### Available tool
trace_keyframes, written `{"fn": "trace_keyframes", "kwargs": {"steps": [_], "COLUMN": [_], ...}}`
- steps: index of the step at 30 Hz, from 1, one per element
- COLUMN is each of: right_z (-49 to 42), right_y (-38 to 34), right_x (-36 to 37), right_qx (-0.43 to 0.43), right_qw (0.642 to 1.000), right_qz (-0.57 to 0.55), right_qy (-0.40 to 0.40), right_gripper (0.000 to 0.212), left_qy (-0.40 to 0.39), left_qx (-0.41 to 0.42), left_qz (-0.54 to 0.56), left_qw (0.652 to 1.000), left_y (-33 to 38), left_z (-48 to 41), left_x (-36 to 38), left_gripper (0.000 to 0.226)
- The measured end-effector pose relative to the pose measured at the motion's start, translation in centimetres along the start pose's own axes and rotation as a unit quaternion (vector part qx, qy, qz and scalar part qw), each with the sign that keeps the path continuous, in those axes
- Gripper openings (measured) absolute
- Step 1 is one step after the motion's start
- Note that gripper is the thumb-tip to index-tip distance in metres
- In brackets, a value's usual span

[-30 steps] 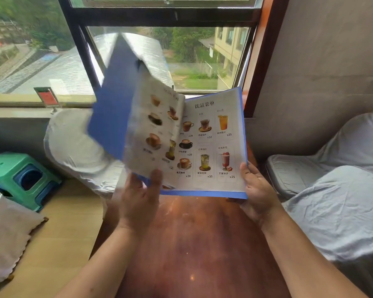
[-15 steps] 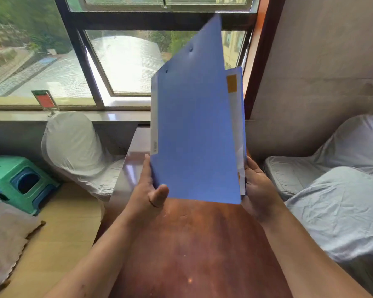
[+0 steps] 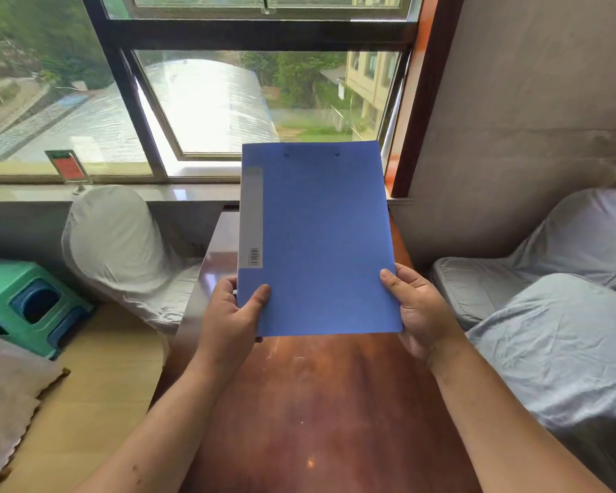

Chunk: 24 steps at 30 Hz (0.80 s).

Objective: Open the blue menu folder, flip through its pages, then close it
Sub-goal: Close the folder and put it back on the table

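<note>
The blue menu folder (image 3: 320,240) is closed and held upright above the far part of the wooden table (image 3: 317,403), its plain cover facing me, with a grey spine label and barcode on the left. My left hand (image 3: 228,322) grips its lower left corner, thumb on the cover. My right hand (image 3: 418,314) grips the lower right edge, thumb on the cover and fingers behind. The pages inside are hidden.
A white-covered chair (image 3: 121,250) stands left of the table, and grey-covered seats (image 3: 555,314) are on the right. A green plastic stool (image 3: 25,300) sits on the floor at the far left. A small red sign (image 3: 67,167) stands on the window sill.
The folder was open with drink pages showing. My left hand swung the front cover over to the right and shut it. The folder is now closed and held with its cover facing me.
</note>
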State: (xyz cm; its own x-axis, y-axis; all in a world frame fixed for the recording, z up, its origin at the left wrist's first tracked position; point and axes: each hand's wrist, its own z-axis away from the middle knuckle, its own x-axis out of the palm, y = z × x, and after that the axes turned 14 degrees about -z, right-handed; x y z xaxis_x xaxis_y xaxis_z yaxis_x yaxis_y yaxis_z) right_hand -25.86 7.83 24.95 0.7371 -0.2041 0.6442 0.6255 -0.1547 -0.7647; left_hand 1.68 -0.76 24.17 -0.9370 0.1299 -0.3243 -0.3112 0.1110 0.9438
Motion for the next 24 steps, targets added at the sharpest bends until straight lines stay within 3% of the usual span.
{"fn": "trace_keyframes", "kwargs": {"steps": [7,11,16,19,24], "right_z": [-0.3,1.1,7.3,12.1,18.7], "right_y": [0.2,1.9,7.5,11.1,16.0], "right_x": [-0.4,-2.7,-9.1,-12.8,-17.4], "right_qx": [-0.004,0.007,0.14,0.208,0.316], "right_qw": [1.0,0.984,0.913,0.837,0.754], "right_qz": [0.006,0.164,0.368,0.491,0.562], "right_qy": [0.01,0.076,0.107,0.123,0.127], "right_gripper": [0.028,0.021,0.012,0.007,0.016], "left_qy": [-0.004,-0.053,-0.139,-0.19,-0.254], "left_qx": [0.006,-0.067,-0.165,-0.194,-0.242], "left_qz": [0.008,-0.041,-0.2,-0.282,-0.352], "left_qw": [1.0,0.995,0.956,0.92,0.868], "left_y": [-0.3,-3.0,-11.4,-16.3,-22.7], "left_z": [-0.3,0.5,5.8,10.8,18.8], "left_x": [0.1,-0.2,1.3,3.5,6.5], "left_gripper": [0.022,0.036,0.028,0.031,0.033]}}
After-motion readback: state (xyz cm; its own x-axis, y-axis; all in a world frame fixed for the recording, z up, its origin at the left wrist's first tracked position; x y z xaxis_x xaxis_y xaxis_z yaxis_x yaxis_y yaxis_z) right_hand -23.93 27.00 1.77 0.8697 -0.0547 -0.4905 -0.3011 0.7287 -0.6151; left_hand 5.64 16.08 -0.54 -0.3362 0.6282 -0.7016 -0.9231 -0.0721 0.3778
